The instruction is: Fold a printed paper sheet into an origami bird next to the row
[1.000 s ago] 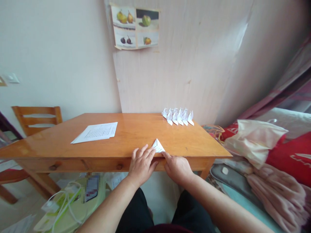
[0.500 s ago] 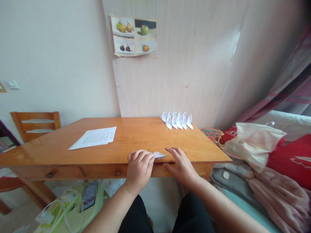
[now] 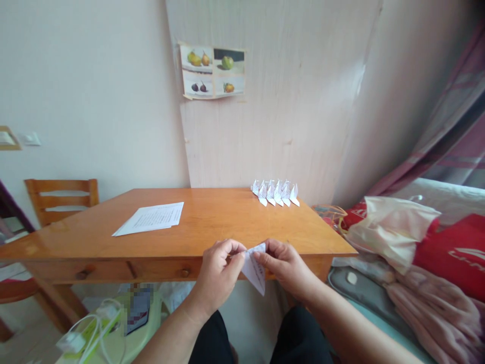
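Observation:
A folded piece of printed paper [image 3: 254, 272] hangs point-down between my two hands, just in front of the table's near edge. My left hand [image 3: 222, 268] pinches its upper left corner between thumb and fingers. On the other side my right hand [image 3: 285, 262] grips the upper right part, thumb on the face towards me. The fingertips behind the paper are hidden. Several folded paper pieces [image 3: 278, 193] stand in a cluster at the table's far right. A stack of printed sheets [image 3: 149, 219] lies on the left part of the table.
The wooden table [image 3: 215, 222] has drawers along its front. Below it at left, a green stool [image 3: 151, 323] carries a phone [image 3: 138, 311] and white cables. A chair [image 3: 62, 199] is at the far left. Bags [image 3: 397, 227] and a pink cloth [image 3: 439, 298] are piled at right.
The folded paper has come up off the table edge and now points downward. My right hand, earlier apart from it with fingers spread, has closed on it. The view has tilted slightly.

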